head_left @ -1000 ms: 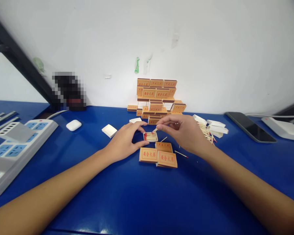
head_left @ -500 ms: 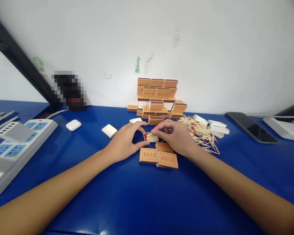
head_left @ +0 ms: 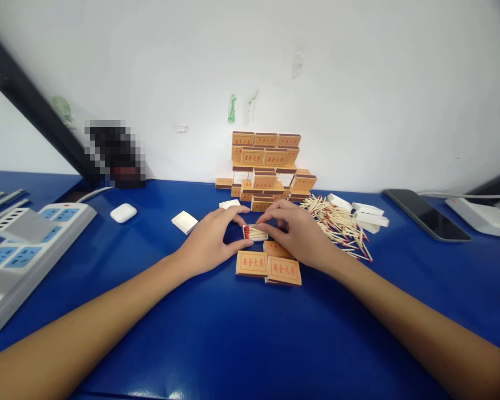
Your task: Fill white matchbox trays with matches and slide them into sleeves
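Observation:
A small white matchbox tray (head_left: 255,233) lies on the blue table with red-headed matches inside it. My left hand (head_left: 210,236) curves around the tray's left end, thumb at its near edge and fingers at the far side. Over the right end, my right hand (head_left: 294,230) has its thumb and bent fingers close together at the matches; whatever is between them is hidden. Just in front lie orange matchboxes, a left one (head_left: 252,263), a right one (head_left: 284,270) and another (head_left: 278,249) partly behind them. A heap of loose matches (head_left: 337,225) spreads beyond my right hand.
Stacked matchboxes (head_left: 264,158) stand against the wall. White trays (head_left: 369,210) lie right of the heap, another tray (head_left: 185,222) left of my hands. A phone (head_left: 427,214) and white device (head_left: 481,215) are at right; a white case (head_left: 124,213) and power strip (head_left: 37,244) at left.
My right thumb and fingers have shifted slightly at the tray's right end, and the fingers sit a little higher. My left hand stays around the tray. The whole view has shifted slightly.

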Motion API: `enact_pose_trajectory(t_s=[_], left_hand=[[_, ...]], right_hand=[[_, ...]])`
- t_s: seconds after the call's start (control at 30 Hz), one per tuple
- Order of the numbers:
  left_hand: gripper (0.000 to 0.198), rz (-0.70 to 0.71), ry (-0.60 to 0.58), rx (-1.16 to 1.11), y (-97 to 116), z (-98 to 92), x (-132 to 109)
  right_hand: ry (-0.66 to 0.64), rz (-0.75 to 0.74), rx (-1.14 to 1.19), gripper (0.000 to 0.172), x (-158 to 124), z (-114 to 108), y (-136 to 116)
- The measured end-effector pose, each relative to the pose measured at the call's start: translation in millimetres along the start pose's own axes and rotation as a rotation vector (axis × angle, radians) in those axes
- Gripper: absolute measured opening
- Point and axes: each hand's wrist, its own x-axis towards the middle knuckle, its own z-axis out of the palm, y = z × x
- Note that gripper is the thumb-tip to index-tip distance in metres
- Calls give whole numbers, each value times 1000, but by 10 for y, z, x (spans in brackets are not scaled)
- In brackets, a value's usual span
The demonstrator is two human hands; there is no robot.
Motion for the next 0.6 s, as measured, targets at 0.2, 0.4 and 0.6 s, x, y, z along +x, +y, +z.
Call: enact_pose_trajectory(t_s=[0.2, 0.4, 0.6], left_hand=[[62, -1, -8, 5, 4, -5, -3], [62, 0, -3, -3, 11, -11, 1], [61, -10, -9, -2, 10, -2, 12]], right_hand=[[-45, -89, 0, 11, 13, -74, -47], [-109, -97, 3, 10, 9, -63, -64], [-169, -56, -40, 11, -3, -76, -67]])
